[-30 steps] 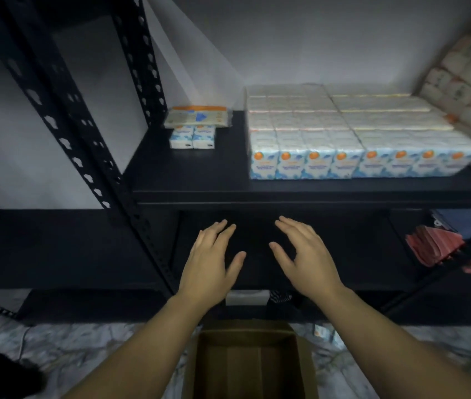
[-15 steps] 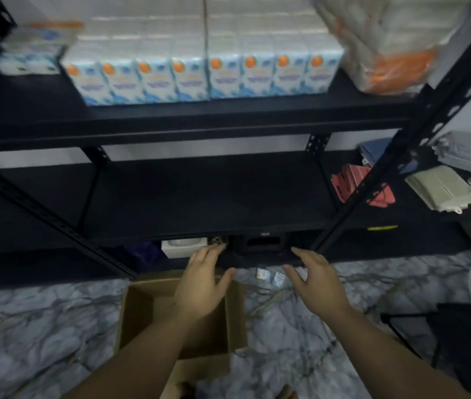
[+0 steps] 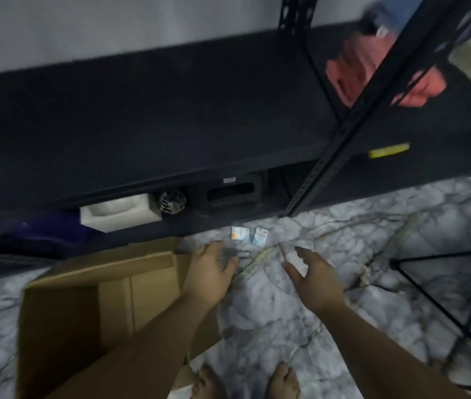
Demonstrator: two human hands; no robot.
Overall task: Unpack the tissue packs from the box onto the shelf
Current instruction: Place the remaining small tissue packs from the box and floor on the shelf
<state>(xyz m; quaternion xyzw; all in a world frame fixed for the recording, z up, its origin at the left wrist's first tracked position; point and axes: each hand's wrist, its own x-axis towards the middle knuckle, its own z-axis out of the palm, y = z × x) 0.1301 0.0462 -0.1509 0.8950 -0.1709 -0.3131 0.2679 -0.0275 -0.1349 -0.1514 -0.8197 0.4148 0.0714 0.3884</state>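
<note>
Head view, left to right: open cardboard box (image 3: pixel 84 306) on marble floor (image 3: pixel 286 312), below black shelf (image 3: pixel 147 116); left hand (image 3: pixel 209 272), grip loosely spread, holding nothing; two small tissue packs (image 3: pixel 248 235) lying on floor just beyond; right hand (image 3: pixel 313 279), fingers spread, empty.

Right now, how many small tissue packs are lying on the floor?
2: one tissue pack and a second tissue pack beside it, on the marble floor just before the shelf. More may be hidden.
</note>
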